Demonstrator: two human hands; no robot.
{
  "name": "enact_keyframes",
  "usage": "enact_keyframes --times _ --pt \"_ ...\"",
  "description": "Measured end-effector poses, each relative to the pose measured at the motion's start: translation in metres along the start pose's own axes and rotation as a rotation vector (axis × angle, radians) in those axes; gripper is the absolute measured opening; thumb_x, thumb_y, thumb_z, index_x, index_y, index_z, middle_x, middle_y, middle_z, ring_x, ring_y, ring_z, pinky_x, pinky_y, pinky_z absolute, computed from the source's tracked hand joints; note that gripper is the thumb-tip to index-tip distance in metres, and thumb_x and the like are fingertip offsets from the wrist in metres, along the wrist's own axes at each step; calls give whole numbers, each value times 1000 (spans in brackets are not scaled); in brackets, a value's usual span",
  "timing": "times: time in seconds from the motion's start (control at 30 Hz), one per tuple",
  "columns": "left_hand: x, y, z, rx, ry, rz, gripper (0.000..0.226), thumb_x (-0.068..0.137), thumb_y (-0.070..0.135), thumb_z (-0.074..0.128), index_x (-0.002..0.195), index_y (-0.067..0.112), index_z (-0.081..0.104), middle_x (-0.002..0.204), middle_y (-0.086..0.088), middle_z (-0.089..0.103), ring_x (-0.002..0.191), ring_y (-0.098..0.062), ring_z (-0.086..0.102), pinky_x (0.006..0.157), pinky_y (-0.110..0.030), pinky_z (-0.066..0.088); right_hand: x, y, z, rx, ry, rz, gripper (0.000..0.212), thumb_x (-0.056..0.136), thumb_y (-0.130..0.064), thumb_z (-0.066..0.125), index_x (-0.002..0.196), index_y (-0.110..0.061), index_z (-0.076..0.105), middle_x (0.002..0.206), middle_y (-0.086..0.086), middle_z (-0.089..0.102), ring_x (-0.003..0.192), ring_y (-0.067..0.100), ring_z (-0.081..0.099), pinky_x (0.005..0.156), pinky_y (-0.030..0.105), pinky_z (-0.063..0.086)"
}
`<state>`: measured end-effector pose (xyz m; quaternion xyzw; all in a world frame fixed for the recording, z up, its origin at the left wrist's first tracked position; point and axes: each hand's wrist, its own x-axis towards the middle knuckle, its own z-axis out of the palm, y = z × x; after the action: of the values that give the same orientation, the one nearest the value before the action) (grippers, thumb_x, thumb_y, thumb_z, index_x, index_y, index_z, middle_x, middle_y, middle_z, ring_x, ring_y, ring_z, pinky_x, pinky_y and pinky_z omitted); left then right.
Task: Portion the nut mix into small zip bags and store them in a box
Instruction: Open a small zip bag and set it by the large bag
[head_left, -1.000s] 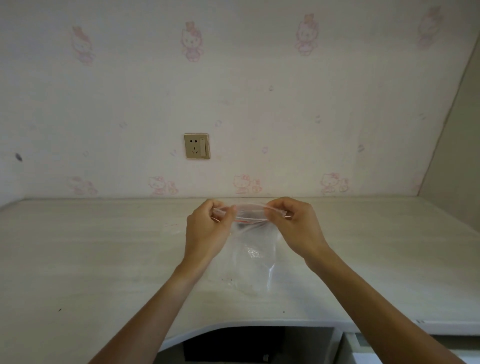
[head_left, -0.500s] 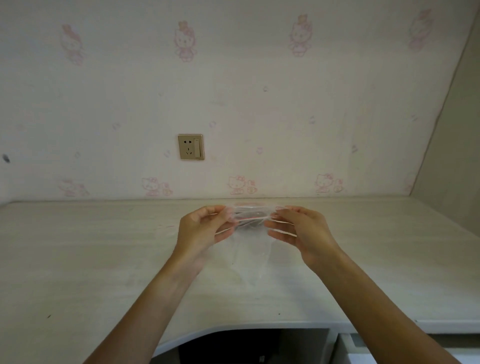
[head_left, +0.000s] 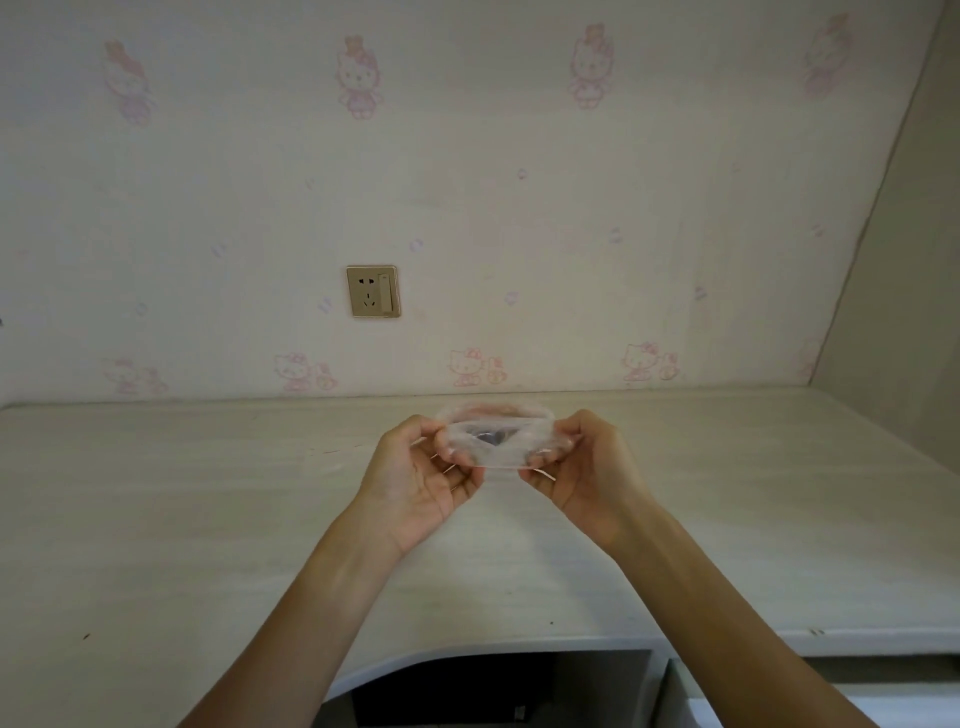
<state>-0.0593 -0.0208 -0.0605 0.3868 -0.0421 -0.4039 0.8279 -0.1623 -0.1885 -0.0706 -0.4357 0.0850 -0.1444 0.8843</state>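
While my left hand (head_left: 415, 475) and right hand (head_left: 582, 467) pinch the zip bag (head_left: 493, 439) mouth apart, I judge filling comes next, needing nuts I can't see.

A pale wood-grain desk (head_left: 218, 519) spreads beneath and all around the grip, its curved front edge nearest the viewer. Behind the grip rises wallpaper (head_left: 519, 182) printed with faint pink cartoon cats. A gold-framed wall socket (head_left: 373, 291) with a switch sits above and left of the grip. Below the grip, under the desk edge, lies a dark knee recess (head_left: 493, 691).
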Motion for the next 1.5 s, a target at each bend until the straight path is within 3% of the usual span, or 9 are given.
enact_keyframes --times 0.2,0.37,0.57,0.73,0.83,0.93,1.17,1.37,1.5 --pt "3 -6 -9 -52 -122 -3 20 74 15 67 91 5 64 90 -14 69 84 -27 71 88 -42 61 -4 6 -11 -24 -88 -41 21 80 -20 67 93 -10 79 93 10 72 83 20 70 79 37 57" --pt "6 -14 -16 473 -237 218 38 66 16 85 98 3 69 102 -11 72 96 -18 70 90 -33 60 -13 2 -15 -422 -10 -142 14 76 -18 86 73 -22 74 98 8 76 96 21 72 86 36 57" --pt "8 -26 -11 586 12 369 22 55 20 86 73 25 76 90 -2 77 84 -11 71 76 -24 57 -14 13 -8 -486 194 -153 16 80 0 81 91 -6 71 100 17 76 90 26 72 80 39 63" --pt "13 -33 -9 624 232 505 13 84 11 78 84 15 65 68 6 62 64 -5 64 70 -29 62 -8 18 -2 -373 416 -128 15 91 -10 71 98 3 70 82 16 67 73 23 66 70 38 63" --pt "12 -34 -12 698 321 659 12 89 6 74 92 12 64 82 6 68 70 -6 68 69 -31 63 -7 20 -4 -416 487 -152 18 93 -12 71 79 -6 61 70 8 63 64 21 65 66 38 63" --pt "13 -29 -21 828 395 750 15 90 12 79 89 11 64 90 -1 71 79 -17 71 72 -38 61 -9 16 -10 -375 495 -158 18 89 -5 76 88 -9 58 77 12 68 62 25 69 60 37 60" --pt "7 -27 -24 411 252 368 5 92 4 75 96 5 71 87 -17 78 79 -20 78 69 -33 65 -15 12 -15 -86 393 -81 45 81 12 77 116 1 53 100 27 73 83 35 76 70 38 65" --pt "0 -13 -22 6 29 53 16 76 5 78 90 -2 76 94 -20 77 82 -26 79 66 -36 65 -18 6 -19 176 190 -2 9 90 7 67 85 0 64 100 25 76 80 24 78 70 33 65" --pt "3 -17 -23 49 8 19 13 89 9 72 100 3 72 81 -10 69 73 -18 72 74 -44 64 -17 10 -18 111 108 36 30 94 -7 66 66 -7 76 75 10 70 71 19 72 77 37 64"
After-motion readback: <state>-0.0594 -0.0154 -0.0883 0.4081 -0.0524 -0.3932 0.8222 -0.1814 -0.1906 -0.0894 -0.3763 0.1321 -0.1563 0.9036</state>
